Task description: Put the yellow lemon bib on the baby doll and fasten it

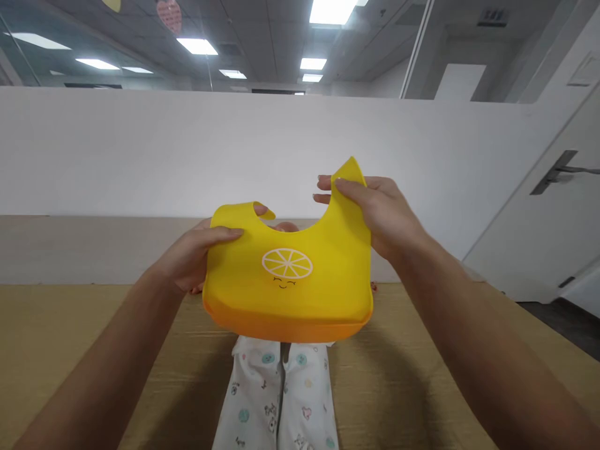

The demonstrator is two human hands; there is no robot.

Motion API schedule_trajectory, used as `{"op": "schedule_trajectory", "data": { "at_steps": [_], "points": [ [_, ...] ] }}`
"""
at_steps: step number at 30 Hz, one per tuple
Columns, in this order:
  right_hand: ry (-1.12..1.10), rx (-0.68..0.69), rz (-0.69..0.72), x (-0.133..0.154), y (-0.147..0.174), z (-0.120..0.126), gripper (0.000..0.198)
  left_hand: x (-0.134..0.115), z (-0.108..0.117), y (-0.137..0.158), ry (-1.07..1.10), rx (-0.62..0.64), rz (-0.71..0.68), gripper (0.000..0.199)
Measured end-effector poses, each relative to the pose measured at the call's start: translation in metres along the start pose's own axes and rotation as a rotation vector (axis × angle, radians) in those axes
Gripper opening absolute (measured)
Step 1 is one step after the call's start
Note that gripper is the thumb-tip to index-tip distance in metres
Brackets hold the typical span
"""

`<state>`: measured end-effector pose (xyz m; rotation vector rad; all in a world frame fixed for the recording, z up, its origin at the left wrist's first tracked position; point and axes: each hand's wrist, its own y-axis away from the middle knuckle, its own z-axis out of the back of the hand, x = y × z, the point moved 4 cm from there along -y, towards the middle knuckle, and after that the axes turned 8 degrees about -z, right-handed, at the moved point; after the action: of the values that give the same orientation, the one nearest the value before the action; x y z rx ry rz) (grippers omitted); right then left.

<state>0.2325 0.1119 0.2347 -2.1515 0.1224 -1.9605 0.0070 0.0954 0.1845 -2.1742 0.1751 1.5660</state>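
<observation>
A yellow bib with a lemon-slice print, a smiling face and an orange lower pocket is held up between my hands. My left hand grips its left side, thumb on the front and fingers behind. Near the top of the right neck strap, my right hand pinches it with the thumb in front, two fingertips showing past the inner edge. The left strap curls over at its end. Behind the bib is a doll-like figure in white printed trousers; its upper body is mostly hidden.
The figure rests on a wood-coloured surface. A white wall with glass above it stands behind. To the right is a white door with a metal handle.
</observation>
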Motion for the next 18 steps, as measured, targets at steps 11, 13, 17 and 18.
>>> {"op": "schedule_trajectory", "data": {
  "at_steps": [11, 13, 17, 18],
  "points": [
    [0.337, -0.204, -0.066, -0.15, -0.103, 0.01, 0.017, 0.107, 0.088, -0.076, -0.293, -0.398, 0.147, 0.032],
    [0.427, -0.266, -0.031, -0.171, -0.112, 0.013, 0.016, 0.123, 0.098, -0.083, -0.359, -0.457, 0.197, 0.024],
    [0.442, -0.33, -0.122, -0.208, -0.12, 0.021, 0.021, 0.149, 0.109, -0.088, -0.304, -0.506, 0.304, 0.016],
    [0.416, -0.324, -0.162, -0.216, -0.121, 0.022, 0.023, 0.155, 0.11, -0.089, -0.24, -0.493, 0.338, 0.016]
  ]
}}
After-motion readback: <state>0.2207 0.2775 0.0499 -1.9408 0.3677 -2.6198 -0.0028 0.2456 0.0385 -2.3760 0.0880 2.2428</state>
